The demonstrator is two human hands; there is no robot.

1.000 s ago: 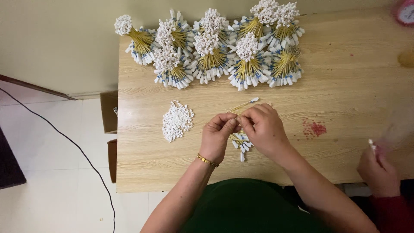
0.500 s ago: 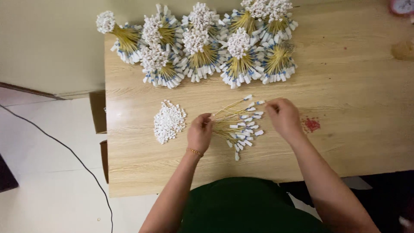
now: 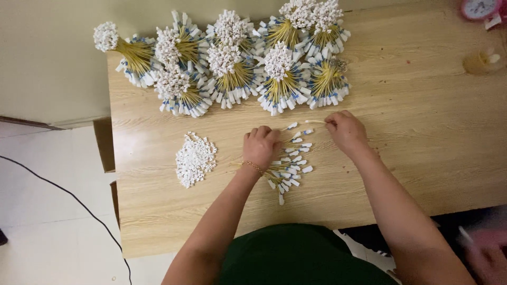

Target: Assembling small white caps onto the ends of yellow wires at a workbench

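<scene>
Left hand fisted, pinning loose tagged sticks; right hand pinching one stick; best drawn singly.

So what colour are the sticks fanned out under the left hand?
Yellow sticks with white-and-blue tags, clearest in the head view.

1 head camera looks steeply down, close over the wooden table.
</scene>
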